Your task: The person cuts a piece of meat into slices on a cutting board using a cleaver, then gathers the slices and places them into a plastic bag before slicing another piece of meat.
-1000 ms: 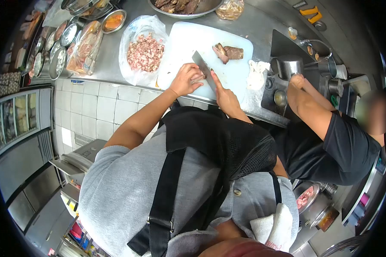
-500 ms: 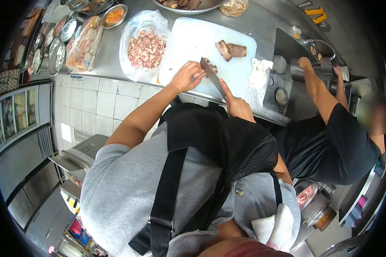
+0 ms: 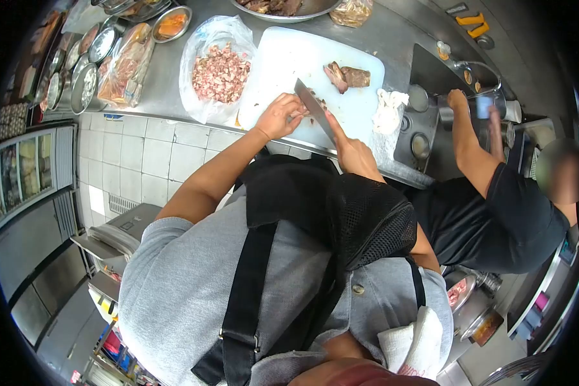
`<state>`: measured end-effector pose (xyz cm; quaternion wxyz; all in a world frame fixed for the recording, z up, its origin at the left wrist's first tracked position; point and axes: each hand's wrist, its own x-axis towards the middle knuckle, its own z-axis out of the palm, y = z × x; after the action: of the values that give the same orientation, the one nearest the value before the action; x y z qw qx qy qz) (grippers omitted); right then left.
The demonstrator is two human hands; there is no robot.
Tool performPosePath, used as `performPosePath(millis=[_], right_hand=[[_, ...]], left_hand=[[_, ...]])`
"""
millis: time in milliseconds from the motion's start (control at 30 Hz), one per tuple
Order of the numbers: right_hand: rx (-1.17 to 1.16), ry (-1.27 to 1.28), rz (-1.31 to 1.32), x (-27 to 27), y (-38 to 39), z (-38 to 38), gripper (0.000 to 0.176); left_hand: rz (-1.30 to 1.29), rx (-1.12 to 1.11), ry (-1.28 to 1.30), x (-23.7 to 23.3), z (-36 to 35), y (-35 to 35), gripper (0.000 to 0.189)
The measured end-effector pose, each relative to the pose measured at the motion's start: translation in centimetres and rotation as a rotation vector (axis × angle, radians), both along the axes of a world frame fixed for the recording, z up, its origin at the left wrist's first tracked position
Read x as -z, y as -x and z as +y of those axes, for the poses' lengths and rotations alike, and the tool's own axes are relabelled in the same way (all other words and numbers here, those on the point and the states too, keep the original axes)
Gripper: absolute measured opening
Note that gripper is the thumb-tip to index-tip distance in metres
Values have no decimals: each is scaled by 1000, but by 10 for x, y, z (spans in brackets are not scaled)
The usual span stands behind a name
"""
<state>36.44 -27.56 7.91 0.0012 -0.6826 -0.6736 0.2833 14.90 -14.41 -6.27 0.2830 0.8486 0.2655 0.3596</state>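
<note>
My right hand (image 3: 356, 154) grips a kitchen knife (image 3: 315, 110), its broad blade slanting up and left over the white cutting board (image 3: 280, 55). Close against the blade's left side is my left hand (image 3: 280, 116), fingers curled in; whatever lies under them is hidden. Small dark scraps of chopped meat (image 3: 322, 101) lie by the blade. Farther up the board rest a cut chunk of browned meat (image 3: 356, 76) and a slice (image 3: 335, 78) beside it. A clear plastic bag (image 3: 196, 38) full of diced pink meat (image 3: 220, 74) stands left of the board.
A crumpled white cloth (image 3: 390, 110) lies right of the board. Behind it is a metal bowl (image 3: 289, 17) of dark meat. Several steel bowls (image 3: 85, 89) and bagged food (image 3: 126, 74) line the left. At the sink (image 3: 428, 64), a co-worker in black (image 3: 489, 219) handles containers.
The knife has shifted slightly up and left across the board, staying near my left fingers. At the sink, the co-worker's far hand has moved, and a bluish item now shows beside it.
</note>
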Motion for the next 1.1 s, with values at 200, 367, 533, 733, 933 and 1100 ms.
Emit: performPosePath(millis=[200,367,533,733,933,1100], right_hand=[[35,-131,73,65,11,5,83],[15,-100,81,33,0,13,82],[31,7,110,27,-1,-8,80],[59,-98,103,70,14,4,81],[65,-148,123,74,10,6,74],[0,-119,3,35,4,10,82]], left_hand=[[-14,16,36,0,1,0,21],[-34,-10,63,1,-2,-1,17],[-13,-3,59,0,1,1,17],[17,6,80,-6,-6,7,19],[2,-29,11,-11,-9,13,19],[49,17,18,2,-3,15,19]])
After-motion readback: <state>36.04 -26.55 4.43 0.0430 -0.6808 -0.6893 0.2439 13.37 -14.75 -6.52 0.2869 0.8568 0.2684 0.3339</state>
